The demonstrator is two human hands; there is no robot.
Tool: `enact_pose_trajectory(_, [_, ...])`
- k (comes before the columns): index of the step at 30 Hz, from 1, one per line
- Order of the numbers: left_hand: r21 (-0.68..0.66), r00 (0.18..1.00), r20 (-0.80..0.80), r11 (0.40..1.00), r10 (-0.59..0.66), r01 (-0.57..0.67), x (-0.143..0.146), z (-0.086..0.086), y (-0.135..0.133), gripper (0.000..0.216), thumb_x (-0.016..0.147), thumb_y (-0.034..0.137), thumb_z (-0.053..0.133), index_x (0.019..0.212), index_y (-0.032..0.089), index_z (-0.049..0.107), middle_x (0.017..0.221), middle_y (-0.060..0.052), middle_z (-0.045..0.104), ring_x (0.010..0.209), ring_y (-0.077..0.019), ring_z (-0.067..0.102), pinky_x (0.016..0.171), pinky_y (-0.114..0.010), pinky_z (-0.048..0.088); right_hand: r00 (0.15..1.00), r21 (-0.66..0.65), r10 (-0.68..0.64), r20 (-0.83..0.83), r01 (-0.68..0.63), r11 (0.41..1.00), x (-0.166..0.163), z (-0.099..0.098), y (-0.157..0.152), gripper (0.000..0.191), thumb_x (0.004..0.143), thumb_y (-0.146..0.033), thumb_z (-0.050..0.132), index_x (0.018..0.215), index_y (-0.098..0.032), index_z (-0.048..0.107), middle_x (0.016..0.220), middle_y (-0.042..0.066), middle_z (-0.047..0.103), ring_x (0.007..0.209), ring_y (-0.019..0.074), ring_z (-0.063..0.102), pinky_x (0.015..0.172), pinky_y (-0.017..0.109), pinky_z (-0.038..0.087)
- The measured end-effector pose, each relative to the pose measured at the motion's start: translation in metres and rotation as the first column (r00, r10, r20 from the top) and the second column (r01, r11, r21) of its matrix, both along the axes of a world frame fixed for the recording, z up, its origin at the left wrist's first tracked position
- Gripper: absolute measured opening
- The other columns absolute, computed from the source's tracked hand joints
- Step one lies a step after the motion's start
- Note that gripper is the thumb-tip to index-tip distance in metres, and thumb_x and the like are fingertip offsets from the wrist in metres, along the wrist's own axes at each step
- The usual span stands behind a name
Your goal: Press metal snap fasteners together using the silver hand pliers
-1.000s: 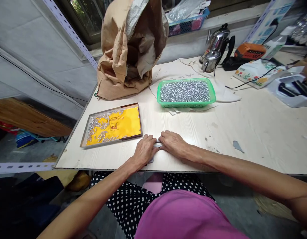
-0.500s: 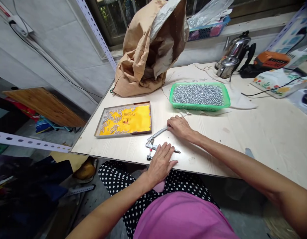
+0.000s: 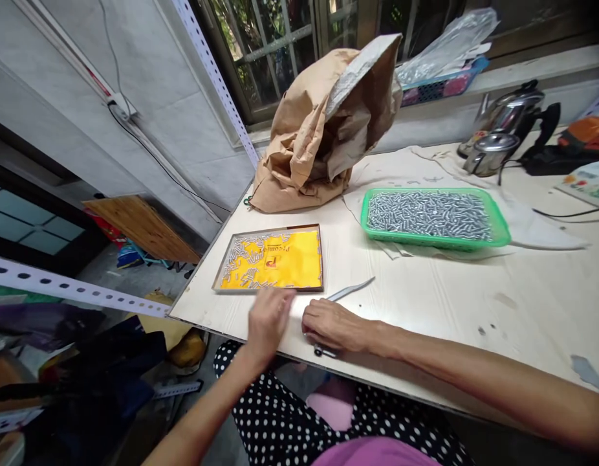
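My right hand (image 3: 336, 325) lies closed over the head of a plier-like metal tool on the table, hiding most of it. One grey handle (image 3: 350, 289) sticks out beyond the fingers, and a dark screw end (image 3: 319, 351) shows below them. Close to the front edge of a shallow tray (image 3: 323, 262) is my left hand (image 3: 269, 323), its fingers bent and smeared by motion; whether anything is in them cannot be made out. Small metal pins (image 3: 251, 277) lie scattered over the tray's yellow bottom, mostly at its left side.
A green plastic basket (image 3: 500, 226) full of small metal pieces (image 3: 430, 213) stands on a cloth to the right. Behind the tray rises a crumpled brown paper sack (image 3: 299, 149). Steel kettles (image 3: 491, 152) are at the back right. The table's edge runs close below my hands.
My left hand has left the tool and moved left to the tray. My right hand has shifted from the handle's end to the tool's head. The camera view has turned left.
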State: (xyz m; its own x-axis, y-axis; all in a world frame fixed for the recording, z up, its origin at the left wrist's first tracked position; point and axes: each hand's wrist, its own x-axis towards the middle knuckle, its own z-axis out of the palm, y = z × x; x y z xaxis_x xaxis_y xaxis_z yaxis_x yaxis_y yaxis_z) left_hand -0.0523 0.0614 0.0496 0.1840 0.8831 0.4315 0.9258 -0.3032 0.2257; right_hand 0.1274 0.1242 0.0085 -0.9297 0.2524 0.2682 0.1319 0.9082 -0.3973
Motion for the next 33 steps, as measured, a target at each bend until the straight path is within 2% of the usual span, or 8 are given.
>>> enact_pose_trajectory(5, [-0.359, 0.951, -0.217, 0.888, 0.219, -0.287, -0.063, 0.005, 0.068, 0.022, 0.09, 0.023, 0.052, 0.085, 0.015, 0.072, 0.09, -0.009, 0.067, 0.094, -0.0253, 0.055, 0.082, -0.035, 0.045, 0.858, -0.22, -0.416, -0.301, 0.362, 0.906, 0.03, 0.044, 0.035, 0.019, 0.096, -0.019, 0.038, 0.098, -0.017, 0.057, 0.089, 0.006, 0.061, 0.081, 0.0178, 0.055, 0.073, 0.031, 0.045])
enact_pose_trajectory(10, [-0.553, 0.943, -0.315, 0.788, 0.105, -0.273, -0.072, -0.007, 0.088, 0.017, 0.085, 0.025, 0.057, 0.08, 0.017, 0.071, 0.092, -0.009, 0.067, 0.094, -0.0252, 0.058, 0.074, -0.03, 0.042, 0.573, 0.09, -0.748, -0.335, 0.81, 0.58, 0.091, 0.093, 0.097, 0.022, 0.095, -0.02, 0.043, 0.1, -0.017, 0.064, 0.095, 0.011, 0.061, 0.09, 0.0252, 0.055, 0.082, 0.038, 0.043])
enact_pose_trajectory(13, [-0.535, 0.934, -0.357, 0.812, 0.035, -0.235, -0.076, -0.014, 0.095, 0.023, 0.087, 0.026, 0.05, 0.072, 0.018, 0.067, 0.091, -0.009, 0.065, 0.089, -0.0245, 0.059, 0.069, -0.029, 0.041, 0.47, 0.247, -0.853, -0.228, 0.875, 0.416, 0.102, 0.103, 0.095, 0.02, 0.094, -0.017, 0.046, 0.097, -0.016, 0.066, 0.1, 0.014, 0.06, 0.095, 0.0269, 0.053, 0.081, 0.037, 0.04])
enact_pose_trajectory(15, [-0.535, 0.929, -0.367, 0.826, -0.042, -0.175, -0.08, -0.019, 0.101, 0.028, 0.087, 0.027, 0.049, 0.065, 0.019, 0.064, 0.089, -0.008, 0.065, 0.089, -0.0246, 0.059, 0.07, -0.028, 0.041, 0.502, 0.246, -0.863, -0.059, 0.845, 0.475, 0.096, 0.096, 0.072, 0.022, 0.096, -0.016, 0.044, 0.09, -0.016, 0.066, 0.095, 0.012, 0.06, 0.09, 0.0243, 0.054, 0.077, 0.034, 0.04])
enact_pose_trajectory(17, [-0.54, 0.921, -0.378, 0.83, -0.09, -0.141, -0.084, -0.024, 0.107, 0.029, 0.087, 0.027, 0.047, 0.064, 0.02, 0.063, 0.085, -0.007, 0.064, 0.086, -0.0243, 0.06, 0.07, -0.028, 0.041, 0.674, 0.11, -0.724, 0.146, 0.716, 0.689, 0.084, 0.081, 0.039, 0.022, 0.097, -0.018, 0.046, 0.086, -0.017, 0.065, 0.088, 0.007, 0.06, 0.082, 0.0192, 0.055, 0.072, 0.029, 0.041])
enact_pose_trajectory(19, [-0.536, 0.918, -0.384, 0.834, -0.101, -0.132, -0.085, -0.024, 0.109, 0.028, 0.086, 0.025, 0.045, 0.065, 0.02, 0.063, 0.083, -0.007, 0.064, 0.084, -0.0243, 0.06, 0.07, -0.029, 0.04, 0.78, -0.063, -0.572, 0.253, 0.603, 0.795, 0.076, 0.061, 0.004, 0.014, 0.094, -0.025, 0.056, 0.087, -0.017, 0.064, 0.091, 0.006, 0.06, 0.079, 0.0173, 0.055, 0.069, 0.027, 0.041])
enact_pose_trajectory(26, [-0.545, 0.993, 0.024, 0.834, 0.113, -0.082, -0.049, 0.012, 0.08, 0.025, 0.079, 0.041, 0.051, 0.074, 0.02, 0.063, 0.076, -0.003, 0.066, 0.073, -0.0208, 0.061, 0.066, -0.026, 0.044, 0.775, -0.074, -0.504, 0.382, 0.569, 0.819, 0.072, 0.01, -0.044, 0.008, 0.09, -0.014, 0.054, 0.095, -0.018, 0.06, 0.102, 0.007, 0.06, 0.086, 0.0204, 0.055, 0.072, 0.03, 0.043])
enact_pose_trajectory(33, [-0.819, 0.7, 0.52, 0.518, 0.489, 0.246, 0.019, -0.003, 0.007, 0.036, 0.065, 0.047, 0.066, 0.081, 0.017, 0.055, 0.069, -0.001, 0.065, 0.05, -0.011, 0.053, 0.05, -0.023, 0.046, 0.765, 0.051, -0.535, 0.359, 0.556, 0.829, 0.069, -0.004, -0.042, 0.015, 0.093, -0.009, 0.047, 0.094, -0.017, 0.059, 0.093, 0.006, 0.06, 0.082, 0.0192, 0.055, 0.066, 0.029, 0.038])
